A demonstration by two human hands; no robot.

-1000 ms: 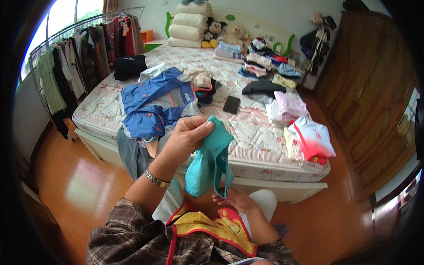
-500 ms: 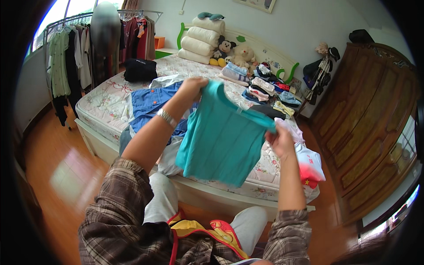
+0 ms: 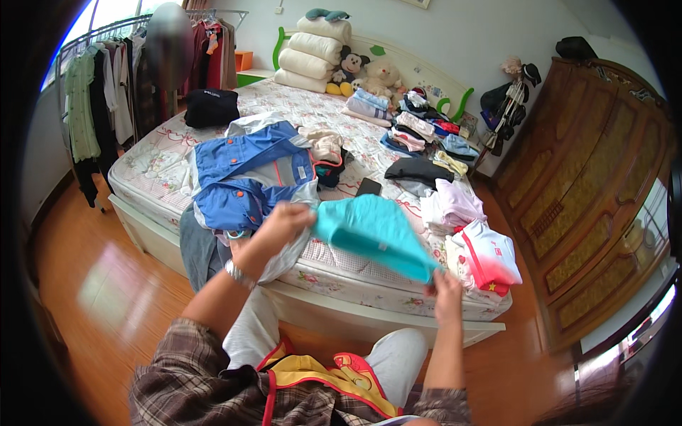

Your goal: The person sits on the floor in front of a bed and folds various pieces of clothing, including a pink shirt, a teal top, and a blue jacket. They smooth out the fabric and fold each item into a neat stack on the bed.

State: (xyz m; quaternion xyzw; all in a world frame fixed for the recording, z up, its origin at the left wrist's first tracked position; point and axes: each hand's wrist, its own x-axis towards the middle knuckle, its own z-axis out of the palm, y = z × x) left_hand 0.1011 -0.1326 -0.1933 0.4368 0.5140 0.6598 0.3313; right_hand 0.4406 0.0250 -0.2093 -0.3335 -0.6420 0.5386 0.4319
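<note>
A sleeveless teal top [image 3: 376,231] is stretched between my two hands over the near edge of the bed. My left hand [image 3: 288,221] grips its left corner, a watch on the wrist. The opposite corner is pinched in my right hand [image 3: 445,287]. The cloth slopes away from me onto or just above the mattress; whether it touches I cannot tell. Left of it lies a spread blue jacket [image 3: 245,167] with orange buttons. Folded white and red clothes [image 3: 490,255] sit at the bed's right corner, with a pale lilac garment [image 3: 455,202] behind them.
Across the floral mattress [image 3: 284,103] are a dark phone [image 3: 368,187], a folded black garment [image 3: 419,170], folded stacks [image 3: 415,124] and a black bundle [image 3: 212,108]. Rolled quilts [image 3: 312,53] and plush toys stand at the headboard. A clothes rack [image 3: 106,92] is left, a wooden wardrobe [image 3: 575,192] right.
Both hands have come down, the left also moving a little left. The teal top has swung from hanging upright to sloping away over the bed, uncovering the phone and more of the jacket.
</note>
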